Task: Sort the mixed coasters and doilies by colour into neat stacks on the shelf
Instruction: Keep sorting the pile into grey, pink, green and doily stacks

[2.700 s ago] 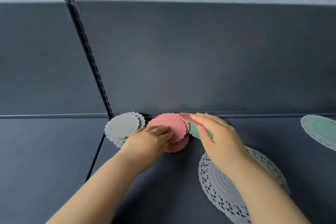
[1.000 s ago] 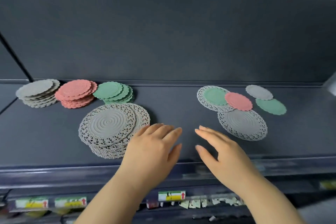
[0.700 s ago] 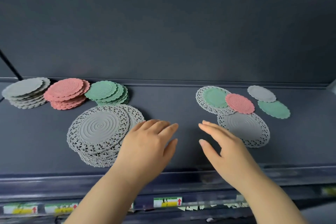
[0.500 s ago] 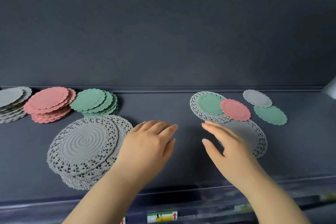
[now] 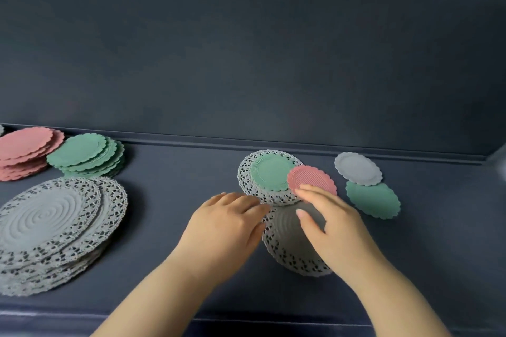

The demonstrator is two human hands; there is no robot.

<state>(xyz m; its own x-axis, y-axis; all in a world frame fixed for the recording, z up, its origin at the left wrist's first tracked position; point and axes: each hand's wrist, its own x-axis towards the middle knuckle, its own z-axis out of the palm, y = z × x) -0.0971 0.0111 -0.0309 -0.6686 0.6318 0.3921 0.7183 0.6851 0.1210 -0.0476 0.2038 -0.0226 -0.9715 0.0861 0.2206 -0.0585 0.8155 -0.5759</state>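
On the dark shelf [image 5: 178, 178] lie sorted piles at the left: a pink coaster stack [image 5: 24, 148], a green coaster stack [image 5: 85, 154] and a big grey doily stack [image 5: 52, 230]. To the right is the mixed group: a green coaster [image 5: 269, 174] on a grey doily [image 5: 247, 180], a pink coaster [image 5: 310, 176], a grey coaster [image 5: 357, 168], another green coaster [image 5: 373, 200] and a second grey doily [image 5: 287, 241]. My right hand [image 5: 328, 224] hovers open over that doily, fingertips at the pink coaster's near edge. My left hand [image 5: 230, 224] is open beside the doily's left rim.
The shelf's dark back wall [image 5: 246, 63] rises right behind the piles. The shelf's front lip [image 5: 54, 314] runs along the bottom. Bare shelf surface lies between the left stacks and the mixed group.
Both hands have reached forward and right, from bare shelf to the mixed group. My right hand now covers part of the near grey doily. The view has shifted rightward.
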